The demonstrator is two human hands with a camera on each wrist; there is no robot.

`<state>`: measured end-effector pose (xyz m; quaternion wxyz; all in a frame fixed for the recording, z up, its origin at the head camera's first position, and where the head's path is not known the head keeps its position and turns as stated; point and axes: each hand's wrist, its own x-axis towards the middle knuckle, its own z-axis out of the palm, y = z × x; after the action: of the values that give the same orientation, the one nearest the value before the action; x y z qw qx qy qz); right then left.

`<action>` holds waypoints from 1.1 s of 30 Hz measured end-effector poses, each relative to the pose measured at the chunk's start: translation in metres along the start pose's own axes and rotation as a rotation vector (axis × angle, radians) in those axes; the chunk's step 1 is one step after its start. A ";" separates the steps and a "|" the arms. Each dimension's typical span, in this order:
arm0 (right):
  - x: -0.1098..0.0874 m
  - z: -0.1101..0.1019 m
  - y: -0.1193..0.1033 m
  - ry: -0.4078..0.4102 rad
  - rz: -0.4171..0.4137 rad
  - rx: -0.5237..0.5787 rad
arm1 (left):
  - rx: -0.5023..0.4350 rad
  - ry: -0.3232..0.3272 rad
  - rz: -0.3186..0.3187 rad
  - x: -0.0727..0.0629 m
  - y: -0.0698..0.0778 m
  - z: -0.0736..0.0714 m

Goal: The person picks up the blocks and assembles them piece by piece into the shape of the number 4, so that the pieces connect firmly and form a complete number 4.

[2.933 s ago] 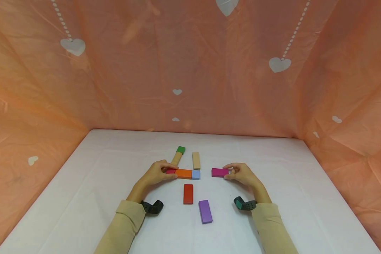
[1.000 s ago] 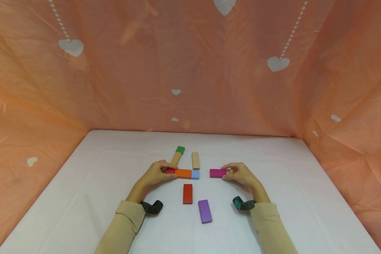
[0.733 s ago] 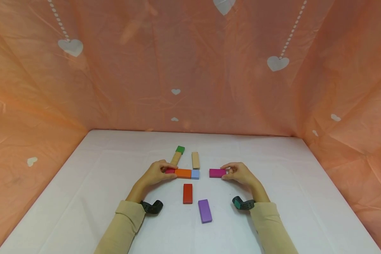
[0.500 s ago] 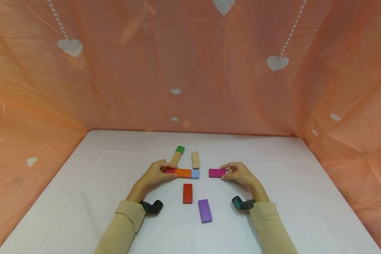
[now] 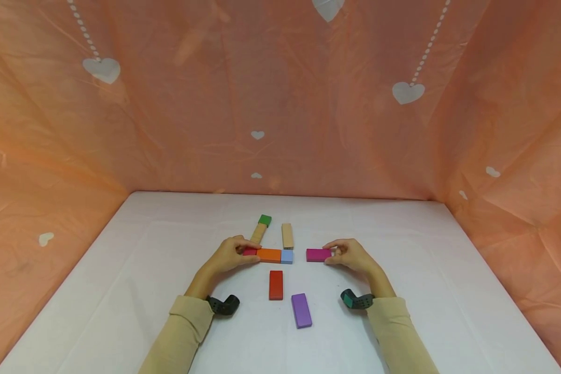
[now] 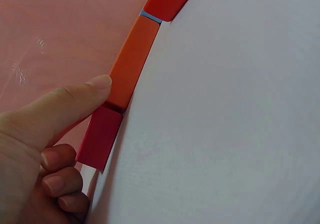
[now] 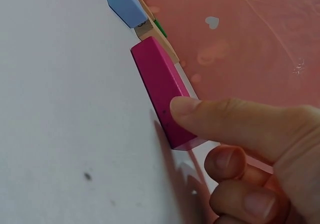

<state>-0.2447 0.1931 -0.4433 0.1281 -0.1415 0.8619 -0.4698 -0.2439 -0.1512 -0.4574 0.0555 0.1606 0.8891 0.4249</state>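
Note:
My left hand (image 5: pixel 228 254) pinches the left end of an orange block (image 5: pixel 269 255), with the thumb on the near side and the index finger on the far side. A crimson block (image 6: pixel 100 139) sits end to end with it, partly inside the grasp. At the orange block's right end is a short light blue block (image 5: pixel 286 256). My right hand (image 5: pixel 352 256) grips a magenta block (image 5: pixel 317 255) by its right end. In the right wrist view, the thumb presses its near face. A gap separates the magenta block from the light blue one.
Behind the row lie a plain wooden block (image 5: pixel 259 234) with a green block (image 5: pixel 265 220) at its far end, and another wooden block (image 5: pixel 287 236). Nearer me are a red block (image 5: pixel 276 285) and a purple block (image 5: pixel 301 310). An orange curtain (image 5: pixel 280 104) surrounds the white table (image 5: pixel 383 218).
My right hand has slid the magenta block slightly left, narrowing the gap to the light blue block. My left hand keeps its pinch, and the other blocks stay in place.

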 end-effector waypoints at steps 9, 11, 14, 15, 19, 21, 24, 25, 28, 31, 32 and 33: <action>0.001 0.001 0.000 -0.001 0.002 0.007 | 0.009 0.002 0.013 0.000 0.000 0.000; 0.001 0.002 0.000 -0.001 0.006 0.011 | 0.007 -0.001 0.004 0.000 0.001 0.000; 0.001 0.001 0.000 0.000 0.007 0.009 | 0.013 -0.004 -0.002 -0.001 0.001 0.000; 0.001 0.001 0.001 0.001 0.014 0.009 | 0.015 -0.004 -0.002 -0.001 0.001 0.000; 0.001 0.001 0.001 0.004 0.011 -0.005 | 0.012 -0.004 -0.010 -0.001 0.003 0.000; 0.001 0.002 0.001 0.005 0.013 -0.008 | 0.009 -0.004 -0.015 -0.001 0.003 0.000; 0.001 0.002 0.000 0.004 0.011 -0.009 | 0.008 -0.006 -0.019 -0.001 0.003 0.000; 0.001 0.002 0.000 0.002 0.011 -0.007 | 0.009 -0.006 -0.020 -0.001 0.003 0.000; 0.001 0.002 -0.001 0.000 0.008 -0.005 | 0.014 -0.007 -0.020 -0.001 0.002 0.000; 0.000 0.002 -0.002 -0.004 -0.002 -0.008 | 0.012 -0.006 -0.023 -0.001 0.002 0.000; 0.000 0.002 -0.002 -0.006 -0.005 -0.010 | 0.014 -0.005 -0.020 -0.001 0.002 0.000; 0.000 0.003 -0.002 -0.008 -0.010 -0.011 | 0.016 -0.004 -0.016 -0.001 0.001 0.000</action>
<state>-0.2438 0.1899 -0.4430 0.1285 -0.1484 0.8632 -0.4651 -0.2431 -0.1506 -0.4563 0.0592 0.1549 0.8936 0.4172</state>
